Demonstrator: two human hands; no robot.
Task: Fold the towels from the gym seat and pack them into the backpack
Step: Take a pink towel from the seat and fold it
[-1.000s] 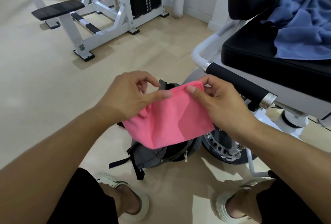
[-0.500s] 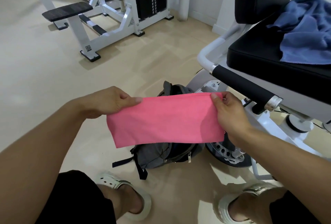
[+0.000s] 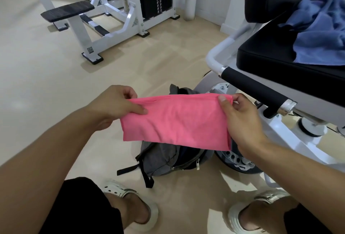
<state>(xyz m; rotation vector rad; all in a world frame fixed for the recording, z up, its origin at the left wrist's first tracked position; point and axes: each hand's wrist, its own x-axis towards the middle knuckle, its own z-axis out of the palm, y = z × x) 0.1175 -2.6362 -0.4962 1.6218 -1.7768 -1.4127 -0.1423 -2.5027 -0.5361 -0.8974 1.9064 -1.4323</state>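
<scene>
Pink towel (image 3: 175, 121), folded into a wide band, hangs stretched between two hands above the floor. The left hand (image 3: 113, 104) pinches its upper left corner, thumb laid flat on the cloth and fingers curled behind it. The right hand (image 3: 240, 119) grips the upper right corner the same way, thumb on the front, fingers tucked behind the edge. Directly below the towel a grey backpack (image 3: 162, 157) lies on the pale floor (image 3: 46, 84) with its main zip open (the inside looks dark, and what it holds cannot be made out). To the right stands a gym machine with a black padded seat (image 3: 270, 60), and on that seat a blue towel (image 3: 321, 33) lies crumpled and unfolded. A black-padded handle bar (image 3: 255, 88) juts out below the seat, near the right hand but apart from it. Two feet in white sandals (image 3: 128, 196) stand on either side of the backpack.
</scene>
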